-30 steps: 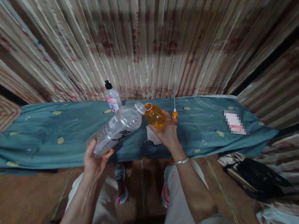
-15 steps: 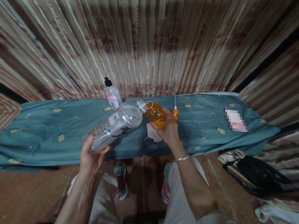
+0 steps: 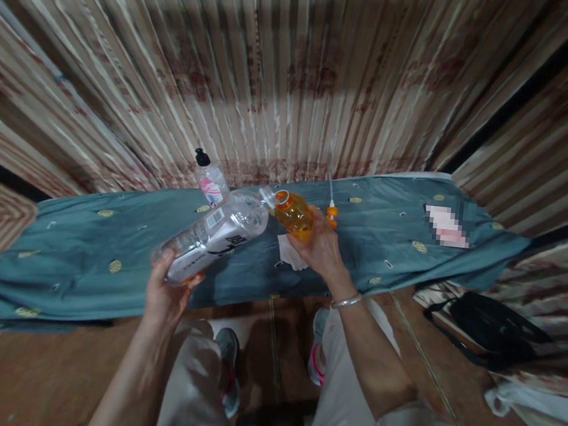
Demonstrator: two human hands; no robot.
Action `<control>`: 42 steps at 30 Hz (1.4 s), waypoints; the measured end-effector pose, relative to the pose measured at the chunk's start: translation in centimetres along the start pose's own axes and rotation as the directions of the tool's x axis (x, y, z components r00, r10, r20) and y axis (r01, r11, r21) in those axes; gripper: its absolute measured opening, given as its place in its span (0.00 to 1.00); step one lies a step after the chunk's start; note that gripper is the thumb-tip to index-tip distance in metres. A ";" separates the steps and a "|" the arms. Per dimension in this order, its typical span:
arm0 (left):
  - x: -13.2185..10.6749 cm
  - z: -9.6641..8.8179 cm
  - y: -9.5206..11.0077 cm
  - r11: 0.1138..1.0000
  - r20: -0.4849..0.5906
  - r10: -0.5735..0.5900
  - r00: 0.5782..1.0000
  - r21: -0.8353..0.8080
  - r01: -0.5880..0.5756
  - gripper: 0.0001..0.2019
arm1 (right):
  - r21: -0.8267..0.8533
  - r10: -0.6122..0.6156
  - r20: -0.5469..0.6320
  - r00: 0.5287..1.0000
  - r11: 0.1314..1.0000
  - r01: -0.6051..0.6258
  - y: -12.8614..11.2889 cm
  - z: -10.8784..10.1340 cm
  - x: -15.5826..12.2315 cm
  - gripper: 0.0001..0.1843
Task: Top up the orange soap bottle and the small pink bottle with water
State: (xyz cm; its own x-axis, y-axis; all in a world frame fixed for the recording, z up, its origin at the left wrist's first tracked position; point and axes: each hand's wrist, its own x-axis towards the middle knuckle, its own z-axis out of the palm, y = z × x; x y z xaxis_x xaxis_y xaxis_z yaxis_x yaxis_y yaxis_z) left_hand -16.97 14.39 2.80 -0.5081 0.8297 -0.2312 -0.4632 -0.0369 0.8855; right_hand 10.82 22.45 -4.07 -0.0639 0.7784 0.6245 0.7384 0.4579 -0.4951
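L hand (image 3: pixel 168 299) had a firm grip on the lower end of the big clear btl (image 3: pixel 216 233), thumb on the near side, fingers curled under the base. R hand (image 3: pixel 324 247) was wrapped round the body of the small orange btl (image 3: pixel 291 215), w/ a bracelet (image 3: pixel 346 301) on that wrist. Both btls were up in front of the person, over the near-middle part of the blue-green cloth (image 3: pixel 85 241).

Clear btl: long axis on a diagonal, base down-left twd the person, neck pointing up-right, away & across to the orange one. Bubbles showed inside nr its shoulder. Orange btl: shorter axis, leaning the opp. way, open mouth up-left, base end down-right in the palm. The two mouths were right next to e/o; couldn't tell if the rims touched.

On the cloth: orange pump top (image 3: pixel 332 214) just beyond R hand, its thin tube pointing away twd the curtain (image 3: pixel 277 72). Black-capped btl (image 3: pixel 212 183) w/ pink label stood behind the clear one, cap end up-left. White paper (image 3: pixel 290 250) lay flat below the orange btl. Dark bag (image 3: pixel 489 326) was down by the person's R side, off the cloth.
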 end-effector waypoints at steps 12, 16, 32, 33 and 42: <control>0.9 0.1 1.0 1.000 0.087 0.004 0.996 0.019 -0.006 0.21 | -0.026 -0.005 -0.012 1.000 1.000 0.005 -0.2 -0.1 0.2 0.32; 0.8 -0.2 0.9 1.000 0.091 -0.015 0.996 -0.007 0.016 0.20 | -0.023 0.004 -0.009 1.000 1.000 -0.004 -0.1 -0.1 0.3 0.33; 0.3 -1.5 -0.2 0.997 0.066 0.050 0.997 -0.059 -0.046 0.22 | 0.006 0.009 0.048 0.999 1.000 -0.009 -0.6 -0.5 0.2 0.32; 0.3 -1.6 -0.2 0.997 0.069 0.057 0.996 -0.061 -0.053 0.22 | 0.005 0.007 0.045 0.999 1.000 -0.007 -0.6 -0.5 0.2 0.33; 0.3 -1.9 -0.2 0.995 0.036 0.082 0.996 -0.060 -0.080 0.21 | -0.013 -0.006 0.049 0.999 1.000 0.007 -0.5 -0.3 0.0 0.33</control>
State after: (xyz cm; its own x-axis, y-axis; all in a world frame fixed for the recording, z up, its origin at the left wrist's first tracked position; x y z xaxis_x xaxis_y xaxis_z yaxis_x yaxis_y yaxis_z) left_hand -18.41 13.58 1.74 -0.5181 0.8433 -0.1429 -0.4641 -0.1368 0.8752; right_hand 10.67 22.14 -3.65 -0.1009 0.7955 0.5975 0.7463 0.4577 -0.4833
